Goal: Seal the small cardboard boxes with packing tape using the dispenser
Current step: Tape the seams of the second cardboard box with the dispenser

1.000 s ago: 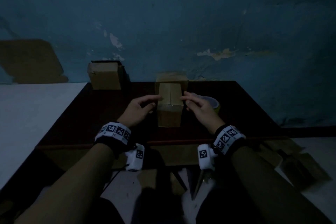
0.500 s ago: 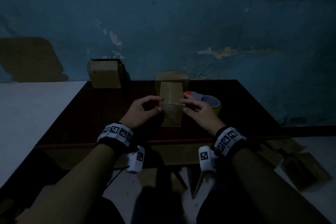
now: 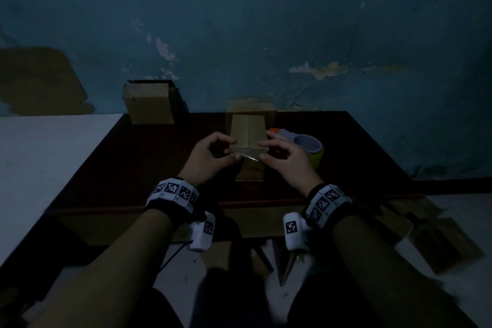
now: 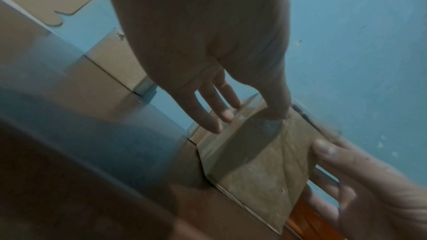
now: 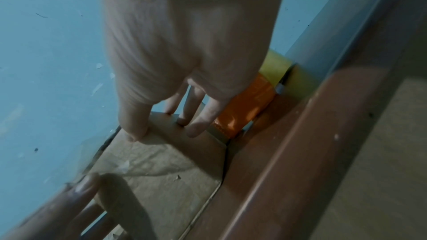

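box (image 3: 249, 138): matt brown cardboard | tape (image 5: 138, 163): clear glossy film | table (image 3: 133, 168): glossy dark wood

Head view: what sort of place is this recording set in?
Probably a dim makeshift packing corner: a dark table against a peeling blue wall, small cardboard boxes, flattened cardboard on the floor.
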A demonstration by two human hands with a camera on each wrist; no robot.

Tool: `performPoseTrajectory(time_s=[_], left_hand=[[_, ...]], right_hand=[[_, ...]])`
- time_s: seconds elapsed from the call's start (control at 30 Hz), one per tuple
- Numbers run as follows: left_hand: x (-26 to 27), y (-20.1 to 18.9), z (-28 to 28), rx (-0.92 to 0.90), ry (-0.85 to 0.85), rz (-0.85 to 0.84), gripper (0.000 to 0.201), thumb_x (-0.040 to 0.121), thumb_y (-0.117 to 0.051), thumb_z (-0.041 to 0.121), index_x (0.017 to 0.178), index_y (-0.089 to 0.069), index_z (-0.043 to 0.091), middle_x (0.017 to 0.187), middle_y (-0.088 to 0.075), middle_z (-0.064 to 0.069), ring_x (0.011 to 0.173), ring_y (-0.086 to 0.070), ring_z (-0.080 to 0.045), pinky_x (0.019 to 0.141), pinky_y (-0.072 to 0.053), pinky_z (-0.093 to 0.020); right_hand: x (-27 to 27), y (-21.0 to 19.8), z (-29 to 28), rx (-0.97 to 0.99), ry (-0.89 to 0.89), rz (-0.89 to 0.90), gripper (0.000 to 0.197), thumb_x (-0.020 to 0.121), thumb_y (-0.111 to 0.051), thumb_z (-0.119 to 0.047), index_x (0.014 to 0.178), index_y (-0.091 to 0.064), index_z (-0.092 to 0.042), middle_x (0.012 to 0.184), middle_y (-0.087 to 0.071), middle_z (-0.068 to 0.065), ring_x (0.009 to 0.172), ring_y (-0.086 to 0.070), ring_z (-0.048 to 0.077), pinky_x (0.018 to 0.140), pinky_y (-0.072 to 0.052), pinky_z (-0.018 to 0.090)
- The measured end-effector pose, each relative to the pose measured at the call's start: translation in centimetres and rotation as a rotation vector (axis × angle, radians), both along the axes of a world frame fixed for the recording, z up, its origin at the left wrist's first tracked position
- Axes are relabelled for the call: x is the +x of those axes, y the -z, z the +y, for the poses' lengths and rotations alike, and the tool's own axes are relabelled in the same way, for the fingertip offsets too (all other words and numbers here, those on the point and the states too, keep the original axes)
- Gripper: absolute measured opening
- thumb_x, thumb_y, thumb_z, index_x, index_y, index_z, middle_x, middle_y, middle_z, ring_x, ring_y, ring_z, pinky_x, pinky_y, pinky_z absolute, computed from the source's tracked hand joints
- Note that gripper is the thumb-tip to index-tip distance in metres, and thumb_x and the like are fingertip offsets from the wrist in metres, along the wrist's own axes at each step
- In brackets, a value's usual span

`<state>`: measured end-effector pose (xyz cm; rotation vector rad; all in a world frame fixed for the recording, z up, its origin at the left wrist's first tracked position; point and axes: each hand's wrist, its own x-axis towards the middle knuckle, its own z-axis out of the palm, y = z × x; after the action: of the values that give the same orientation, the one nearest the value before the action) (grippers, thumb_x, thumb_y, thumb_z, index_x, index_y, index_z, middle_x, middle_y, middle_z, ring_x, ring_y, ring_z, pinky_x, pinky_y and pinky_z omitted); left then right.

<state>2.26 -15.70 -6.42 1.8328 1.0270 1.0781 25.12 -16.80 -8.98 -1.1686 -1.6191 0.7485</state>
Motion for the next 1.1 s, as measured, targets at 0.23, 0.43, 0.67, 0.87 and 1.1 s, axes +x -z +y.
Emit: performPoseTrajectory(time_s=[0.23,0.43,0.67,0.87,1.1], left_hand=[[-0.1,1.0,0.7,0.007,-0.015,0.002,0.032,0.080,-0.075,0.013,0.109,-0.060,0.013,0.106,-0.062,-0.008,0.098,-0.061,-0.011,0.074,-0.048,-0.010],[-0.1,1.5,0.9,0.049,-0.013,0.025,0.036,0.080,-0.075,0.014,0.112,-0.057,0.013,0.112,-0.059,-0.008,0.101,-0.058,-0.005,0.078,-0.047,-0.010],[0.1,1.9,1.9,0.057,-0.034,0.038,0.035,0.077,-0.078,0.020,0.105,-0.057,0.014,0.115,-0.058,-0.006,0.105,-0.057,-0.018,0.083,-0.048,-0.024],[-0.3,2.1,2.6,0.036,0.009,0.045,0.049,0.065,-0.075,0.050,0.100,-0.057,0.021,0.112,-0.059,-0.006,0.102,-0.059,-0.020,0.084,-0.050,-0.033],[0.0,2.5,2.3,0.056,-0.027,0.037,0.036,0.078,-0.077,0.027,0.105,-0.055,0.019,0.118,-0.057,-0.004,0.108,-0.057,-0.017,0.093,-0.050,-0.042]], right_hand=[[-0.3,0.4,-0.1,0.009,0.016,0.020,0.022,0.083,-0.074,-0.025,0.102,-0.069,-0.035,0.141,-0.048,-0.013,0.134,-0.039,0.002,0.113,-0.033,0.038],[-0.7,0.7,0.1,0.031,0.039,0.051,0.021,0.082,-0.075,-0.024,0.098,-0.068,-0.037,0.139,-0.051,-0.010,0.132,-0.042,0.003,0.112,-0.036,0.044],[-1.3,0.8,0.1,0.037,0.093,0.052,0.018,0.082,-0.076,-0.022,0.097,-0.068,-0.029,0.136,-0.051,-0.010,0.123,-0.042,-0.007,0.100,-0.034,0.014],[-1.6,0.5,-0.3,0.042,0.079,0.110,0.019,0.085,-0.072,-0.010,0.103,-0.067,-0.010,0.137,-0.049,0.000,0.126,-0.042,0.005,0.076,-0.035,-0.006],[-1.7,0.5,-0.5,0.046,0.047,0.131,0.019,0.085,-0.071,-0.007,0.102,-0.065,-0.015,0.141,-0.047,0.003,0.125,-0.043,0.004,0.076,-0.039,-0.003]])
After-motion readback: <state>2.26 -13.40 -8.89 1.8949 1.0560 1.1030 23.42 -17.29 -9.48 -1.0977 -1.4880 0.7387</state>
